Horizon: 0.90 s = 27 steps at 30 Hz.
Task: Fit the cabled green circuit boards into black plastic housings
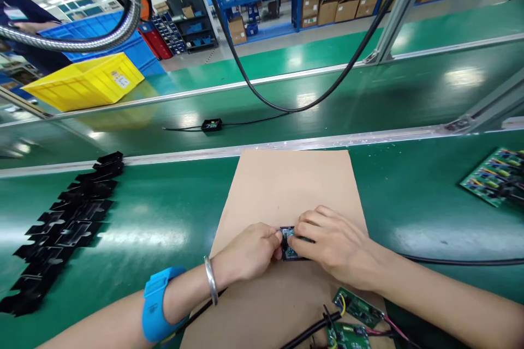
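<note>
- Pinching between thumb and fingers, the bare left hand [256, 251] holds the left end of a small black rectangular housing with a circuit board inside [289, 246].
- Fingers of the bare right hand [329, 240] bend over the housing's right part and hide it; whether they grip or only press, I cannot tell.
- That housing is over a tan cardboard sheet [295, 180], which lies on the glossy green table [413, 212] and reaches close to its far edge.
- One white label [120, 79] shows on a bright yellow plastic bin [77, 87], beyond the table's far left corner; its print is too small to read.
- Faint marks on the blue wristband [158, 305] of the left arm are likewise illegible.
- Toward the table's near edge, two green circuit boards with wires [354, 319] lie close to the right forearm.
- Along the table's left side runs a slanting row of black plastic pieces [69, 229]; by the right edge sit green boards with coloured wires [493, 177].
- Past the far edge, a small black module [212, 125] lies on a green surface, and a thick black cable [286, 109] loops down across the view.
</note>
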{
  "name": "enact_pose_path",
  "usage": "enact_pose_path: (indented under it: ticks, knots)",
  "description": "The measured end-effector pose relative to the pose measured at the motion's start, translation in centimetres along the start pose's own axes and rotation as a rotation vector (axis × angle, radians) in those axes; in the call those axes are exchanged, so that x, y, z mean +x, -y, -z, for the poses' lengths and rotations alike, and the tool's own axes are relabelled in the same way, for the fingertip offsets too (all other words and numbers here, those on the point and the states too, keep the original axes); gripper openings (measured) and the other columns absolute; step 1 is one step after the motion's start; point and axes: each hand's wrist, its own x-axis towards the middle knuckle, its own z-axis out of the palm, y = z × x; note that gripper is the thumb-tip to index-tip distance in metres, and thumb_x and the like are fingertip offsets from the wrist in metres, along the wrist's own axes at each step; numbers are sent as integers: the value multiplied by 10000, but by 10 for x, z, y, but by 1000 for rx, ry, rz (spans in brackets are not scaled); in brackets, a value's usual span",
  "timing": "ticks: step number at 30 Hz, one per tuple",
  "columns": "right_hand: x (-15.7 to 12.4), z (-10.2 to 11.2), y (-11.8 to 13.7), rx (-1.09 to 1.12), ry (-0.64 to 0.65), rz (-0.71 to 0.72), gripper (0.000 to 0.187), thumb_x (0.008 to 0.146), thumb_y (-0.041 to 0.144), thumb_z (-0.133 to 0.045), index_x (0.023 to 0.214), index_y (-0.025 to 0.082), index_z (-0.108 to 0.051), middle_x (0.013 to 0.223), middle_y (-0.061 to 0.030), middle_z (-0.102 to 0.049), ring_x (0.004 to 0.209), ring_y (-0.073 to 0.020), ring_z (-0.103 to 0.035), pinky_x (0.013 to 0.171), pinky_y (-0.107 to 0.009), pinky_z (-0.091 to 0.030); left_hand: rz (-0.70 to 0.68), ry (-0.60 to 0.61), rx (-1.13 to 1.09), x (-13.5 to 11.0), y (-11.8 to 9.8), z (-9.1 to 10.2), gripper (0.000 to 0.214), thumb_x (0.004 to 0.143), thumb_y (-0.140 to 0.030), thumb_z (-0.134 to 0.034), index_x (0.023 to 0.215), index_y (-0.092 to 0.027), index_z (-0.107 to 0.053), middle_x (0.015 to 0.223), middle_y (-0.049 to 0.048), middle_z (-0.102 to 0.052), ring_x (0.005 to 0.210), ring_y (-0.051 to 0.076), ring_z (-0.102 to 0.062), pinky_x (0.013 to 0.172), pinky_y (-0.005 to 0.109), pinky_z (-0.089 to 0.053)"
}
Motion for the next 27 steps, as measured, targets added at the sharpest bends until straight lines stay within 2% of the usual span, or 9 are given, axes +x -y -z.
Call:
enact_pose_path:
  ticks: [5, 7, 10, 13, 18, 20, 22, 24, 27]
  knots:
    - [-1, 0, 0, 0, -10, -14, 131, 971, 173, -467, 940, 170, -594, 819, -23, -595, 825, -192, -472, 679, -345, -291, -186, -276, 548, -21, -6, -10, 267, 967, -271, -282, 866, -183, -513, 662, 23, -532, 589, 189, -463, 585, 311, -307]
    - [-1, 0, 0, -3, -12, -16, 153, 980, 172, -447, 996, 169, -599, 823, -28, -596, 831, -194, -474, 686, -346, -297, -221, -310, 746, -22, -3, -13, 276, 969, -211, -242, 883, -182, -503, 643, 23, -557, 545, 187, -499, 537, 298, -315]
    - [-1, 2, 1, -27, -2, 2, 174, 973, 166, -452, 1059, 181, -603, 828, -36, -589, 841, -204, -468, 697, -349, -305, -212, -297, 827, -16, 4, -18, 248, 932, -115, -271, 877, -173, -506, 668, 33, -605, 546, 175, -562, 510, 271, -358]
    - [0, 4, 3, -63, 21, 16, 150, 932, 154, -510, 1017, 192, -627, 862, -54, -575, 855, -226, -454, 693, -354, -304, -188, -306, 907, -11, 7, -25, 244, 872, -59, -302, 909, -141, -529, 732, 90, -622, 567, 203, -577, 507, 286, -385]
    - [3, 2, 4, 15, 41, -99, 179, 880, 93, -530, 894, 229, -645, 905, -45, -519, 849, -211, -445, 704, -335, -306, -180, -313, 1041, -13, 0, -31, 264, 846, -32, -305, 896, -126, -547, 697, 95, -563, 569, 206, -540, 500, 288, -392]
    - [4, -1, 4, 42, 30, -131, 195, 872, 81, -514, 833, 224, -641, 913, -44, -501, 853, -204, -445, 728, -336, -311, -207, -372, 1107, -13, -2, -28, 212, 853, -67, -339, 878, -137, -538, 717, 91, -546, 611, 216, -532, 538, 314, -417]
    - [4, -3, 4, 50, 25, -145, 202, 884, 98, -503, 813, 221, -647, 888, -43, -493, 852, -204, -444, 734, -338, -317, -255, -484, 1094, -14, -1, -24, 158, 886, -131, -360, 847, -158, -511, 760, 88, -533, 674, 230, -520, 605, 360, -443]
    - [4, -1, 3, 68, 37, -145, 204, 889, 109, -509, 857, 230, -669, 850, -38, -494, 840, -202, -447, 713, -329, -327, -325, -560, 953, -15, 5, -21, 147, 917, -168, -354, 851, -173, -485, 810, 78, -524, 739, 229, -506, 676, 386, -451]
    - [-3, 11, 0, 176, 26, -115, 242, 875, 89, -520, 969, 239, -685, 891, -39, -543, 873, -189, -480, 738, -316, -370, -465, -533, 722, -19, 14, -18, 155, 920, -132, -336, 928, -170, -487, 895, 75, -527, 816, 218, -500, 731, 383, -452]
